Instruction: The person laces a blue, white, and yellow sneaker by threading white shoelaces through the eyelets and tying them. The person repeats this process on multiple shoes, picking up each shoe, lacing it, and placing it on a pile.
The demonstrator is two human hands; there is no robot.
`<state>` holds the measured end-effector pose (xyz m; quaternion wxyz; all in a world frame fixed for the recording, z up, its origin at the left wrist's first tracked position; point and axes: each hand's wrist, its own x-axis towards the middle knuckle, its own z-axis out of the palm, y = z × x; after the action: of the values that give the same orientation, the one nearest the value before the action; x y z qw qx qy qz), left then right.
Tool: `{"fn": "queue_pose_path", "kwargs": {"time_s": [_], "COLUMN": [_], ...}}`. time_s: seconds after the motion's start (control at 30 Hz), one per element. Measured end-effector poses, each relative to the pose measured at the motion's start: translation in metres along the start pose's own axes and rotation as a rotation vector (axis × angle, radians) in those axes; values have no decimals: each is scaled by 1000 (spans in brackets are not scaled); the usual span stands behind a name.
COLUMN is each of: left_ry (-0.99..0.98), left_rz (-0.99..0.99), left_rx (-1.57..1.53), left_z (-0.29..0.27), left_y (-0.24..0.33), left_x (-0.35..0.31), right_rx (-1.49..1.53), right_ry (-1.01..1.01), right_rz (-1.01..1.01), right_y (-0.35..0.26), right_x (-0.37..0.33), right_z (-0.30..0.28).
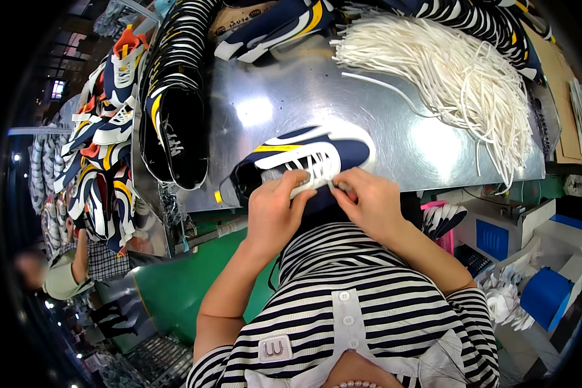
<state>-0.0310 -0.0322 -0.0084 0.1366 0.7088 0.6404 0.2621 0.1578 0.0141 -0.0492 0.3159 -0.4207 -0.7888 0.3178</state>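
A navy, white and yellow shoe upper [352, 150] lies on its side near the front edge of the metal table, its toe pointing right and its dark opening to the left. White shoelace [313, 165] crosses the throat in several rows. My left hand [278, 205] is closed at the near row of eyelets, thumb and forefinger pinched by the lace. Just to its right, my right hand [374, 202] pinches the white lace close to the toe end of the eyelets. The fingers partly hide the lace ends.
A heap of loose white laces [433, 68] lies at the back right of the metal table [271, 87]. Nested shoe uppers [174, 123] form a long row on the left. More finished-looking uppers [113, 123] hang further left, near another person [64, 268].
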Motion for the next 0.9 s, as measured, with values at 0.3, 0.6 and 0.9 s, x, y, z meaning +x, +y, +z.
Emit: {"fn": "queue_pose_path", "kwargs": {"time_s": [0.3,0.6,0.9], "left_ry": [171,342,478], "left_rz": [-19,106,427], "left_rx": [-72,-11,62], "left_z": [20,12,-24], "left_y": [5,-2,30], "left_x": [21,33,39], "right_rx": [35,365,299], "right_ry": [218,-255,-23], "right_rz": [-26,-29,-164], "right_y": [-2,-30,-23], "right_x": [20,-18,59], "right_z": [-29,-69,-66]}}
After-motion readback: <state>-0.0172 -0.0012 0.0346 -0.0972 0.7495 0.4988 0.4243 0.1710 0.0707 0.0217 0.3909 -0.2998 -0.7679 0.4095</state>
